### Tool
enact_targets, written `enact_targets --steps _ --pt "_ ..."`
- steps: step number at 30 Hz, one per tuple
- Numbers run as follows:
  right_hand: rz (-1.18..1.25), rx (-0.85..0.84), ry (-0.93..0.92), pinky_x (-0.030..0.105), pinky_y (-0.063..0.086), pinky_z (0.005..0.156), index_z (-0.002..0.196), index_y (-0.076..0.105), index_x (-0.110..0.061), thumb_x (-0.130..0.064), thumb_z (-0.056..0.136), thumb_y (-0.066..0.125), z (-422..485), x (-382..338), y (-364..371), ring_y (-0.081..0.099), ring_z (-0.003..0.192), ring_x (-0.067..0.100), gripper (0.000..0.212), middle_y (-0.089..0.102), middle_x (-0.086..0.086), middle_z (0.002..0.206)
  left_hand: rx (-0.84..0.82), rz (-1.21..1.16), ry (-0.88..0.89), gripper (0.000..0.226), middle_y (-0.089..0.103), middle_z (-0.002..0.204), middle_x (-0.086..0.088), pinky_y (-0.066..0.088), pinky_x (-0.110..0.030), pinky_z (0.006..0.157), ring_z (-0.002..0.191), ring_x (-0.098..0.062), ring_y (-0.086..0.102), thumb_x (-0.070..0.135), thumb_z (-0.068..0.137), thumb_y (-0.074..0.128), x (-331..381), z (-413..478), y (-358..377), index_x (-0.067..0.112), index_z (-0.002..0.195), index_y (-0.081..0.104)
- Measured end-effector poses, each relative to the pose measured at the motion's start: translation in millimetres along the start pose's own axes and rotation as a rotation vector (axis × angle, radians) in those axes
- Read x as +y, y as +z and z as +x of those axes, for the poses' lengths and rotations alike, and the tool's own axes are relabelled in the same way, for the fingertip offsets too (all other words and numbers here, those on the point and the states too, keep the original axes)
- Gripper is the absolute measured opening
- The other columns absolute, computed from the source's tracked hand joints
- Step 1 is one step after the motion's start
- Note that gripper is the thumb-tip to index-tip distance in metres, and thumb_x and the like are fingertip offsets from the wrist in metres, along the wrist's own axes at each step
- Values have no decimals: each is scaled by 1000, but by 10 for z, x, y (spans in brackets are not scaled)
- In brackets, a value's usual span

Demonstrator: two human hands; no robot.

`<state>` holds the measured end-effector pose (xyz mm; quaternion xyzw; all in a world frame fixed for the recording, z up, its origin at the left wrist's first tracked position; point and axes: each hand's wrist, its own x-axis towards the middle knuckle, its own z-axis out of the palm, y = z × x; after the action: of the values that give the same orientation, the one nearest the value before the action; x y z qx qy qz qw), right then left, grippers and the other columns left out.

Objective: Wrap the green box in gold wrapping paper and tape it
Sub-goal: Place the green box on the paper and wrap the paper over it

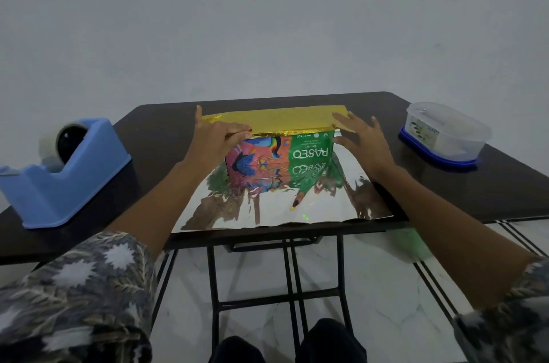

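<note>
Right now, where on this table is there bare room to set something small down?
Two bare patches of table: one between the tape dispenser and the left edge of the wrapping paper, one between the paper's right edge and the plastic container. The middle is crowded: green box, left hand, right hand.

Box (279, 160) mid-table (154, 131) on the wrapping paper (297, 208) — paper's far edge folded over the box top, left hand (214, 137) pressing its left end, right hand (362, 140) its right end, tape dispenser (59, 178) far left, plastic container (445, 134) far right — both off the paper.
</note>
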<state>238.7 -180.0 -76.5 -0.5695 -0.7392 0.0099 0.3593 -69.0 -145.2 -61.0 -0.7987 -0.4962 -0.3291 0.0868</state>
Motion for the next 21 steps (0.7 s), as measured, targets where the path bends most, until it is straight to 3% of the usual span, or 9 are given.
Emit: enact_targets --steps 4,7,9,11,16,17,19,20,21 --pt "100 160 -166 33 4 116 143 38 -20 -35 98 42 87 -296 -92 29 140 12 48 42 1 147 5 14 14 32 70 111 0 -11 -42 114 105 -17 64 39 89 54 -11 -17 8 24 113 69" --pt "40 -28 -240 34 4 116 147 28 -16 -38 100 32 352 -650 36 21 143 16 52 29 2 154 -5 -6 -1 32 69 114 -1 -11 -40 113 108 -17 63 37 89 55 2 -17 -6 22 114 69" --pt "-108 -253 -275 37 0 117 151 13 -18 -49 97 20 483 -823 240 9 146 14 62 12 0 158 -10 -29 -14 32 68 115 0 -11 -39 114 110 -16 61 37 89 55 3 -10 -20 21 115 68" --pt "-284 -385 -284 41 0 118 151 7 -22 -48 98 18 566 -902 441 3 146 12 60 5 -3 159 -25 -43 -17 32 67 117 1 -13 -38 113 113 -15 59 36 89 56 -4 -13 -32 21 115 68" --pt "-475 -394 -313 41 12 115 151 13 -30 -43 102 17 583 -883 551 11 146 12 50 12 -10 158 -82 -134 -32 33 63 124 -2 -9 -38 115 123 -18 51 28 91 57 20 -24 -83 16 120 65" --pt "-490 -386 -334 41 14 115 150 12 -31 -43 102 18 583 -875 556 12 146 13 51 12 -10 158 -96 -196 -56 34 60 129 -3 -4 -33 116 128 -20 45 25 91 57 38 -50 -105 13 123 63" --pt "-525 -365 -363 42 15 115 150 10 -32 -43 102 18 569 -862 567 14 145 14 51 12 -10 158 -98 -345 -130 37 54 136 -6 10 -10 108 132 -24 40 18 91 59 69 -145 -144 10 127 58" --pt "-544 -354 -372 42 16 114 150 9 -32 -43 102 18 567 -851 568 14 145 14 51 12 -10 158 -79 -398 -184 39 52 137 -7 12 -4 103 133 -26 40 19 91 60 73 -201 -168 11 128 57" --pt "-560 -347 -381 43 17 114 150 8 -33 -42 102 18 569 -842 569 16 145 14 51 12 -9 158 -38 -425 -243 40 52 138 -5 13 -9 107 133 -26 40 22 90 60 54 -253 -211 15 129 57"
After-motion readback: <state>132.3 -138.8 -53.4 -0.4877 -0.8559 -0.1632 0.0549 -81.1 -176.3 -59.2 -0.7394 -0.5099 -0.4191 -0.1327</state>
